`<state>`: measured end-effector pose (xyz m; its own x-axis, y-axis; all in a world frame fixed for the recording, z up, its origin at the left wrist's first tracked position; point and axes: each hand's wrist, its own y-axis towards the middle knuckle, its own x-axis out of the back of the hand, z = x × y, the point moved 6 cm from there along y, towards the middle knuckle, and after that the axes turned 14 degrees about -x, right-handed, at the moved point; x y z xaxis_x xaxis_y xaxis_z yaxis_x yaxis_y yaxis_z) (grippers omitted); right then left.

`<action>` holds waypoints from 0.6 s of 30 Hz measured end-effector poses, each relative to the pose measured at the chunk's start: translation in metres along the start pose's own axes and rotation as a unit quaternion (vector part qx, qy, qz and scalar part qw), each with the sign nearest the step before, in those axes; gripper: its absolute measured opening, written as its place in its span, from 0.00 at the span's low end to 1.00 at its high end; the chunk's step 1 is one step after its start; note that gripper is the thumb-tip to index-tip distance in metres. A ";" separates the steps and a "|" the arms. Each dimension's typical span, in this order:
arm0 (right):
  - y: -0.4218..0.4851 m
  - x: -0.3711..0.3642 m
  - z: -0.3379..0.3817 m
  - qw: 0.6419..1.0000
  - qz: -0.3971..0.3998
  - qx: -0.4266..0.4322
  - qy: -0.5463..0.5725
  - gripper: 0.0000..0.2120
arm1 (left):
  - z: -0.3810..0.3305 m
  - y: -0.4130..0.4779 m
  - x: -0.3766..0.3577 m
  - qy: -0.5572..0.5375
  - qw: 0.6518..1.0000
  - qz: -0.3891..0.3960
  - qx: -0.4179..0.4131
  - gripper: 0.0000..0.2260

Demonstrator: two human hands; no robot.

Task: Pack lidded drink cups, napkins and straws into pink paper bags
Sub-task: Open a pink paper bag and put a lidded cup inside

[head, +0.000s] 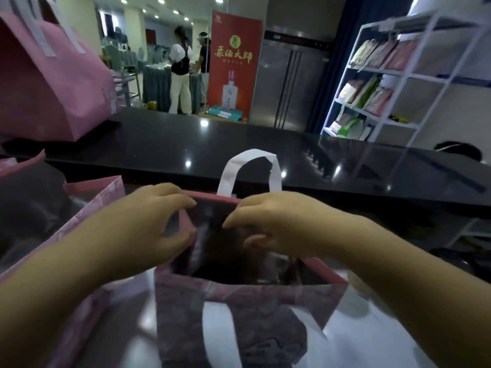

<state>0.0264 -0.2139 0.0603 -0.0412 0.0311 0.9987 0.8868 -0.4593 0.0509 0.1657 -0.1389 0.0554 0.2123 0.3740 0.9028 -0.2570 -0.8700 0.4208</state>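
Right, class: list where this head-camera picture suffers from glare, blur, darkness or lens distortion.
Head view: white glare spots dot the black counter; head view: the pink bag is motion-blurred on its near side, its inside too dark to read; head view: the shelf rack leans and bows at the right edge.

Bare forearms (79, 261) run to a bare left grip (156, 221) and right grip (276, 224)

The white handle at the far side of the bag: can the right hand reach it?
Probably yes. The right hand grips the pink bag's far rim below the white handle, with nothing between them; it must release the rim first.
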 end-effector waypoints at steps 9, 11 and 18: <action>-0.098 0.050 -0.105 0.977 -0.145 -0.128 0.086 0.14 | -0.100 0.081 -0.003 0.007 0.988 0.014 -0.155 0.13; -0.114 0.037 -0.138 0.975 -0.120 -0.177 0.068 0.14 | -0.122 0.099 -0.014 0.024 0.983 0.049 -0.177 0.13; -0.143 -0.052 -0.237 0.945 0.095 -0.307 -0.054 0.25 | -0.171 0.133 -0.049 0.088 0.965 0.090 -0.231 0.18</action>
<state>-0.2075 -0.3606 0.0031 0.1684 -0.0291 0.9853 0.4369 -0.8938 -0.1011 -0.0400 -0.2183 0.0824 -0.0273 0.3139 0.9491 -0.6770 -0.7043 0.2134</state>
